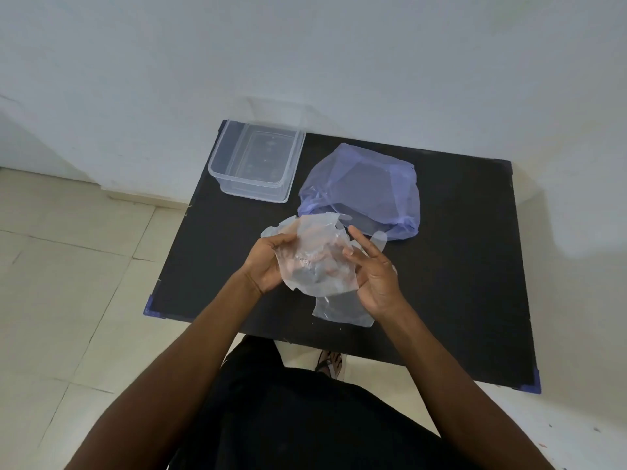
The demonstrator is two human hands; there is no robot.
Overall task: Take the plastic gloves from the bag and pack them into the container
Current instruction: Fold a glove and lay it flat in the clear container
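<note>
Clear crumpled plastic gloves (pixel 317 256), long axis near-to-far, are grasped by left hand (pixel 266 266) and right hand (pixel 373 276), near the purple bag (pixel 366 188) and clear rectangular container (pixel 254 164).

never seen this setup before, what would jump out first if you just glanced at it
The eye lands on the clear plastic gloves crumpled between the left hand and the right hand, above the middle of the black table. Behind them lies a bluish-purple bag, and at the table's far left corner stands a clear container that looks empty.
</note>
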